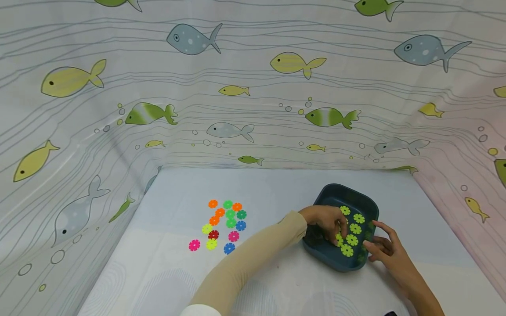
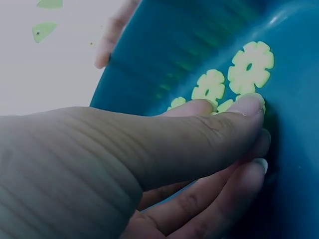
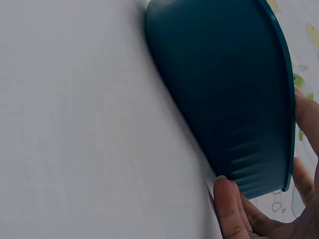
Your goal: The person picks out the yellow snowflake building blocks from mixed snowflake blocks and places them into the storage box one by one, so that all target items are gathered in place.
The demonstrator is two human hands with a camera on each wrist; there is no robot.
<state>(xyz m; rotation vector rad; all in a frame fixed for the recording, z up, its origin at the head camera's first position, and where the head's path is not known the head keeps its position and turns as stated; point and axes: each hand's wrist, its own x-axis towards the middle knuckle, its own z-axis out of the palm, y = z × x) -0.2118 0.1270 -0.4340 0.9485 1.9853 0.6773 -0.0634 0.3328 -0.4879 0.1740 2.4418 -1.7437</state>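
A dark blue-green plastic basin (image 1: 334, 263) stands at the right of the table, holding several yellow-green snowflake discs (image 1: 355, 228). My left hand (image 1: 326, 219) reaches into it from the left, fingers curled down among the discs. In the left wrist view its thumb and fingertips pinch at a yellow-green disc (image 2: 225, 105), mostly hidden by the hand. Two more discs (image 2: 250, 67) lie against the wall just beyond the thumb. My right hand (image 1: 389, 250) grips the basin's right side, thumb at the rim. The right wrist view shows fingers (image 3: 228, 204) low along the basin's outer wall (image 3: 224, 99).
Left of the basin, a loose group of snowflake discs (image 1: 230, 213) in orange, green, blue, pink, red and yellow lies on the white table (image 1: 170, 188). A fish-patterned sheet (image 1: 261, 109) rises behind and at both sides. A small black object (image 1: 390, 314) shows at the bottom edge.
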